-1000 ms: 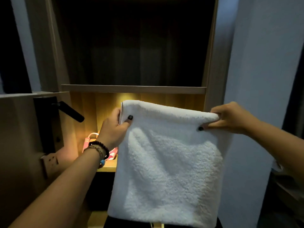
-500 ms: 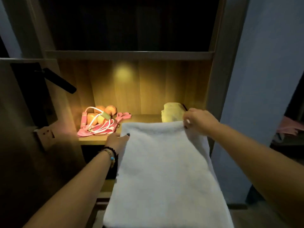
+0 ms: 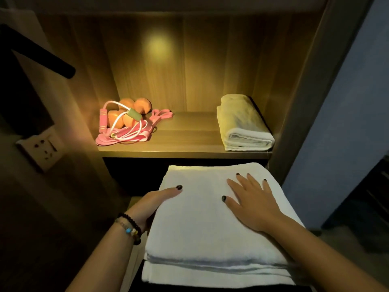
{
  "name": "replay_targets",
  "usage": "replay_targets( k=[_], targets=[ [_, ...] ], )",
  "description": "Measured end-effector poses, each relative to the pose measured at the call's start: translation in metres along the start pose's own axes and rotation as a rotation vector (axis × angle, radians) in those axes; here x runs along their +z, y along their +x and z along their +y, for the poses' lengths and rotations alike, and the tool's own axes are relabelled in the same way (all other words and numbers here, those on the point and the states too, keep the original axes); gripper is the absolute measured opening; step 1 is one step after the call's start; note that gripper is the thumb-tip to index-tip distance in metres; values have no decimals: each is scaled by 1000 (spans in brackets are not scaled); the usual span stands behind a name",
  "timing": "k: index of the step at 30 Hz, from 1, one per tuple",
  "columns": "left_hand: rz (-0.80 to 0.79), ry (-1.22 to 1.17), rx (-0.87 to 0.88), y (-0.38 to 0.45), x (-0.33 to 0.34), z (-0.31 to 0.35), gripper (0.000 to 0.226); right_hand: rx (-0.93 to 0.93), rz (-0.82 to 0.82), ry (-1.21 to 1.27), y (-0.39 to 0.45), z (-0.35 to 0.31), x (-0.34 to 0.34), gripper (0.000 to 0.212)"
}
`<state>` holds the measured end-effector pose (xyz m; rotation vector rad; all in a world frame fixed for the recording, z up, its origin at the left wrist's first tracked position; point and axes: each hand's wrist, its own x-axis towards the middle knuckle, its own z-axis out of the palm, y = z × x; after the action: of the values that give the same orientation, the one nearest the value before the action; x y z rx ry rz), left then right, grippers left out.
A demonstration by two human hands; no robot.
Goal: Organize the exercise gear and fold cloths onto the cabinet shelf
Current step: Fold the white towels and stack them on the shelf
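A folded white towel [image 3: 202, 228] lies flat in front of me, below the lit cabinet shelf [image 3: 185, 142]. My right hand [image 3: 252, 203] rests flat on top of it, fingers spread. My left hand [image 3: 151, 205] holds the towel's left edge, thumb on top and fingers hidden underneath. On the shelf's right end sits another folded towel [image 3: 244, 123]. At the shelf's left end lie orange dumbbells [image 3: 134, 106], a pink jump rope [image 3: 124, 129] and a pink band [image 3: 161, 114].
The cabinet's right side panel [image 3: 294, 112] stands close to the towel on the shelf, with a blue wall [image 3: 347, 123] beyond. A wall socket [image 3: 42, 148] and a black handle [image 3: 52, 62] are on the left. Bare shelf shows between the gear and the folded towel.
The towel hung from both my hands a second ago; now it lies flat and folded. My right hand let go of its corner and lies flat on top. The view tilted down.
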<state>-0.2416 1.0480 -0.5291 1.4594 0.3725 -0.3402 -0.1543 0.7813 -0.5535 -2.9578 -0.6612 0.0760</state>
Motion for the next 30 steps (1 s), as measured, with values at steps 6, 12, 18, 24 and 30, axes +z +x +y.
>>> replay_targets(
  k=[6, 12, 18, 24, 30],
  targets=[
    [-93, -106, 69, -28, 0, -8, 92, 14, -16, -23, -4, -10, -4, 74],
    [60, -70, 55, -22, -5, -21, 64, -127, -128, -54, -20, -64, -8, 66],
    [123, -109, -37, -18, -42, -10, 15, -152, -266, 148, 3, -79, -41, 71],
    [139, -40, -107, -28, -34, -24, 18, -199, -162, 115, 23, -97, -14, 72],
    [33, -347, -90, -16, -36, -57, 45, -235, -74, 61, 17, -95, 9, 81]
  ],
)
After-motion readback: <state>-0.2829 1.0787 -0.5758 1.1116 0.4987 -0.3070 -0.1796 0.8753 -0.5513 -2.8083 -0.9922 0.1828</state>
